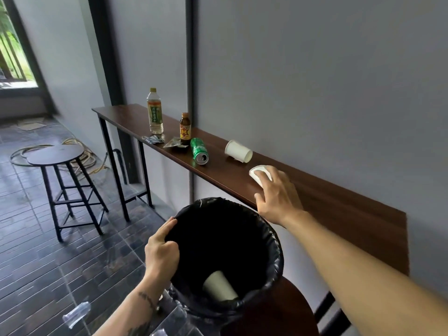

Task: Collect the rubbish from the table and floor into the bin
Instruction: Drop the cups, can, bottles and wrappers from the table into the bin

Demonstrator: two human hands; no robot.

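So the left hand (162,251) is pinching the crinkly black liner at the rim of the round bin (274,241), fingers curled tight over the edge. Down inside the bin, below and right of that hand, there's a white paper cup (219,286) lying on its side against the glossy plastic.

The right hand (277,194) is stretched out over the long, narrow wood-grain table (339,209), fingers spread and draped over another white paper cup (259,174) that's tipped over. Looks like it's touching it, but can't tell if it's actually gripped.

Further along the table past the right hand: a third paper cup on its side (238,152), then a green metal can (199,151) also lying down with its open top facing us, a small brown glass bottle (185,129) standing upright, some crumpled wrappers (164,141), and a tall clear plastic bottle (154,111) with a yellow cap.

On the dark tiled floor just below the left forearm there's a clear plastic cup (76,314), kinda blurry. A round-topped stool (57,155) with black metal legs stands well off to the left.
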